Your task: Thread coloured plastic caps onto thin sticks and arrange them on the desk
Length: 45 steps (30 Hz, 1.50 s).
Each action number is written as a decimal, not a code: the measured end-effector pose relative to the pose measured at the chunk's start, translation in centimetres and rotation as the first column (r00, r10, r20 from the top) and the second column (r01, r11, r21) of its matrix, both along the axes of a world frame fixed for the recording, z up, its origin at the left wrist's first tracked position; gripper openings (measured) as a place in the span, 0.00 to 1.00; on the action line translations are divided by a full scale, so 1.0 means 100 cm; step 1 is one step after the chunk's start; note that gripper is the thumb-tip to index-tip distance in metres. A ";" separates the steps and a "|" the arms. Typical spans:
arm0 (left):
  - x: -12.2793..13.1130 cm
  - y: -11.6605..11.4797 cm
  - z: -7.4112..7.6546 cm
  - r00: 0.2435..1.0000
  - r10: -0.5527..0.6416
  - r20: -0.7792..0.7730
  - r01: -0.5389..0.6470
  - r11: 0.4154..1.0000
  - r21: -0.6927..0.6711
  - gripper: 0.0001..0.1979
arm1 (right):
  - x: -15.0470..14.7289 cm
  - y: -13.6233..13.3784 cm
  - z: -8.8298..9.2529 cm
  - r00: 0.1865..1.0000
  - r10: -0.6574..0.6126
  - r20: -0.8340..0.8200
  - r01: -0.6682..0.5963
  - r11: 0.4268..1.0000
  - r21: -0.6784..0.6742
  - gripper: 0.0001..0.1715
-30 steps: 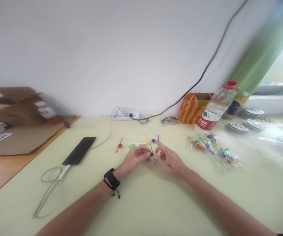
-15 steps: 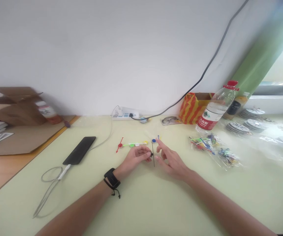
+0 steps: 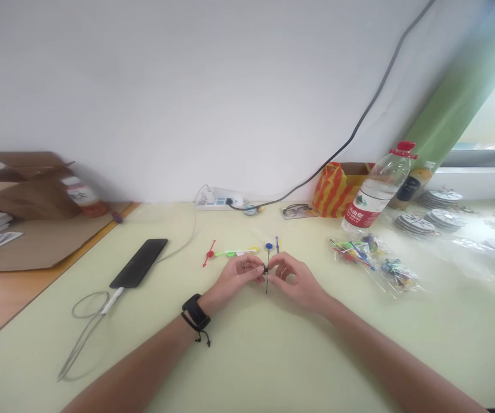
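My left hand [image 3: 237,276], with a black watch on its wrist, pinches a thin black clock hand [image 3: 267,282] at its hub above the pale green table [image 3: 247,355]. My right hand [image 3: 295,280] has closed in from the right, and its fingertips pinch the same black clock hand. Just beyond my fingers lie loose coloured clock hands: a red one [image 3: 209,253], a green-and-yellow one [image 3: 236,252] and a blue one [image 3: 269,246].
A black phone [image 3: 139,263] with a white cable lies at the left. A clear bag of coloured clock hands [image 3: 374,261] lies at the right, behind it a water bottle [image 3: 376,192], a striped bag [image 3: 335,189] and stacked clock dials [image 3: 428,215]. A power strip [image 3: 221,199] sits by the wall.
My right hand, open with fingers spread a second ago, has closed its fingertips onto the black clock hand. The black hand has turned from slanted to nearly upright. My left hand stays put.
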<state>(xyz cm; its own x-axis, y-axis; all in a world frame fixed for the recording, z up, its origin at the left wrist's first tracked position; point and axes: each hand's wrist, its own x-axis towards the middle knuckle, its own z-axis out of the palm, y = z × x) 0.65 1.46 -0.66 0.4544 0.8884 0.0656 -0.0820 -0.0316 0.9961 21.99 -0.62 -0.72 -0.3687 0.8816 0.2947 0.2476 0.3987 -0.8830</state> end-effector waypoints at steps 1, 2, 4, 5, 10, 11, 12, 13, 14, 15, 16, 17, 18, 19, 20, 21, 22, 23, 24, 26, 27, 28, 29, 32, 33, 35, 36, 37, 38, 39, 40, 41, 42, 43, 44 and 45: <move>0.000 0.000 0.000 1.000 0.000 0.000 0.000 1.000 -0.002 0.12 | 0.000 0.000 -0.001 1.000 0.001 0.012 -0.001 1.000 0.006 0.12; 0.000 0.000 0.000 1.000 0.000 0.002 0.000 1.000 -0.004 0.12 | 0.000 0.000 -0.003 1.000 -0.004 0.025 0.003 1.000 0.022 0.12; 0.000 0.000 0.001 1.000 -0.003 0.006 0.003 1.000 -0.006 0.13 | 0.001 -0.001 -0.006 0.998 -0.029 0.057 0.024 0.996 0.088 0.15; 0.000 0.000 0.001 1.000 -0.003 0.007 0.003 1.000 -0.007 0.13 | 0.002 -0.001 -0.007 0.996 -0.046 0.077 0.036 0.991 0.131 0.19; -0.001 0.000 0.002 1.000 0.003 0.001 -0.003 1.000 -0.017 0.13 | 0.007 -0.002 -0.008 0.989 -0.096 0.114 0.069 0.972 0.225 0.32; -0.001 0.000 0.001 1.000 0.004 0.000 -0.004 1.000 -0.017 0.13 | 0.008 -0.001 -0.007 0.989 -0.098 0.110 0.073 0.975 0.211 0.27; -0.001 0.000 0.001 1.000 0.004 0.000 -0.004 1.000 -0.016 0.13 | 0.009 -0.001 -0.006 0.990 -0.085 0.112 0.064 0.982 0.176 0.19; -0.001 0.000 0.000 1.000 0.005 0.000 -0.005 1.000 -0.015 0.13 | 0.010 0.000 -0.005 0.992 -0.053 0.118 0.038 0.992 0.121 0.16; -0.001 0.000 0.000 1.000 0.006 0.000 -0.006 1.000 -0.015 0.13 | 0.010 0.001 -0.003 0.992 -0.009 0.123 0.002 0.998 0.055 0.22; -0.001 0.000 0.000 1.000 0.006 0.002 -0.006 1.000 -0.014 0.13 | 0.010 0.002 -0.002 0.991 0.036 0.127 -0.035 0.999 -0.006 0.29; -0.001 0.001 -0.001 1.000 0.005 0.003 -0.005 1.000 -0.016 0.14 | 0.010 0.003 -0.001 0.990 0.064 0.125 -0.058 0.997 -0.048 0.31; -0.001 0.001 -0.001 1.000 0.004 0.005 -0.004 1.000 -0.017 0.14 | 0.009 0.003 0.000 0.991 0.070 0.117 -0.063 0.996 -0.067 0.31; -0.001 0.001 0.000 1.000 0.004 0.006 -0.004 1.000 -0.018 0.14 | 0.008 0.003 0.001 0.993 0.056 0.105 -0.050 0.997 -0.063 0.29; -0.001 0.001 0.000 1.000 0.003 0.007 -0.003 1.000 -0.018 0.14 | 0.007 0.003 0.001 0.996 0.034 0.087 -0.030 0.998 -0.050 0.25; -0.001 0.000 0.000 1.000 0.002 0.008 -0.002 1.000 -0.017 0.13 | 0.005 0.003 0.002 0.998 0.016 0.064 -0.014 0.999 -0.038 0.20; -0.001 0.000 0.001 1.000 0.001 0.008 -0.001 1.000 -0.016 0.13 | 0.004 0.002 0.003 0.999 0.005 0.038 -0.004 0.999 -0.032 0.16; -0.001 0.000 0.001 1.000 0.001 0.008 -0.001 1.000 -0.013 0.13 | 0.002 0.001 0.004 1.000 0.000 0.015 0.000 1.000 -0.028 0.12; -0.001 0.000 0.001 1.000 0.001 0.007 -0.001 1.000 -0.010 0.13 | 0.001 0.001 0.004 1.000 -0.001 0.000 0.001 1.000 -0.023 0.10; -0.001 0.000 0.001 1.000 0.001 0.007 -0.001 1.000 -0.008 0.13 | 0.001 0.000 0.004 1.000 0.000 -0.008 0.000 1.000 -0.017 0.08; -0.001 -0.001 0.001 1.000 0.001 0.010 -0.001 1.000 -0.004 0.14 | 0.001 0.000 0.003 1.000 0.009 -0.010 -0.009 1.000 -0.007 0.08; -0.001 -0.001 0.001 1.000 0.002 0.012 -0.002 1.000 -0.003 0.14 | 0.001 -0.001 0.003 1.000 0.015 -0.010 -0.015 1.000 0.000 0.07; -0.001 -0.001 0.001 1.000 0.004 0.013 -0.004 1.000 -0.002 0.14 | 0.001 -0.001 0.001 1.000 0.017 -0.010 -0.017 1.000 0.010 0.08; -0.001 -0.001 0.000 1.000 0.006 0.013 -0.006 1.000 -0.003 0.14 | 0.002 -0.001 0.000 1.000 0.014 -0.008 -0.014 1.000 0.024 0.09; -0.001 -0.001 0.000 1.000 0.015 0.005 -0.015 1.000 -0.009 0.14 | 0.005 -0.001 -0.005 0.999 -0.026 0.033 0.023 0.996 0.087 0.19; -0.001 -0.001 0.001 1.000 0.015 0.003 -0.015 1.000 -0.011 0.14 | 0.005 -0.001 -0.006 0.998 -0.043 0.052 0.037 0.993 0.113 0.24; -0.001 -0.001 0.002 1.000 0.015 0.005 -0.015 1.000 -0.015 0.14 | 0.007 0.000 -0.008 0.994 -0.072 0.076 0.059 0.986 0.157 0.32; -0.001 -0.001 0.002 1.000 0.014 0.006 -0.014 1.000 -0.018 0.14 | 0.008 0.000 -0.007 0.993 -0.084 0.078 0.069 0.983 0.173 0.33; 0.000 -0.001 0.002 1.000 0.013 0.007 -0.013 1.000 -0.020 0.14 | 0.008 0.000 -0.007 0.993 -0.084 0.083 0.068 0.982 0.178 0.29; -0.001 -0.001 0.003 1.000 0.012 0.005 -0.011 1.000 -0.023 0.14 | 0.009 0.001 -0.005 0.993 -0.070 0.094 0.054 0.985 0.166 0.22; -0.001 -0.001 0.003 1.000 0.010 0.003 -0.010 1.000 -0.026 0.14 | 0.009 0.001 -0.004 0.993 -0.045 0.112 0.029 0.990 0.139 0.17; -0.001 -0.001 0.002 1.000 0.009 0.001 -0.009 1.000 -0.028 0.14 | 0.009 0.001 -0.003 0.991 -0.013 0.132 0.000 0.995 0.102 0.21; -0.001 0.000 0.002 1.000 0.009 -0.001 -0.009 1.000 -0.029 0.15 | 0.009 0.002 -0.001 0.988 0.017 0.152 -0.027 0.997 0.065 0.27; -0.001 0.000 0.001 1.000 0.011 -0.001 -0.011 1.000 -0.027 0.15 | 0.009 0.002 0.000 0.985 0.038 0.169 -0.045 0.998 0.037 0.31; -0.001 0.000 0.000 1.000 0.017 0.001 -0.017 1.000 -0.023 0.15 | 0.008 0.003 0.000 0.982 0.048 0.181 -0.053 0.998 0.024 0.32; -0.001 0.000 -0.001 1.000 0.025 0.003 -0.025 1.000 -0.018 0.15 | 0.008 0.003 0.000 0.981 0.045 0.189 -0.052 0.998 0.029 0.31; -0.001 0.001 -0.002 0.999 0.035 0.006 -0.035 0.999 -0.016 0.15 | 0.007 0.004 0.000 0.980 0.037 0.197 -0.047 0.998 0.045 0.29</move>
<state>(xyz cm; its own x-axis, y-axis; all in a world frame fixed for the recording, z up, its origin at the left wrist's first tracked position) 0.51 1.53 -0.91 0.4230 0.9045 0.0540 -0.0874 -0.0186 0.9960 22.71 -0.22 -0.76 -0.4598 0.8505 0.2556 0.3963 0.4541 -0.7979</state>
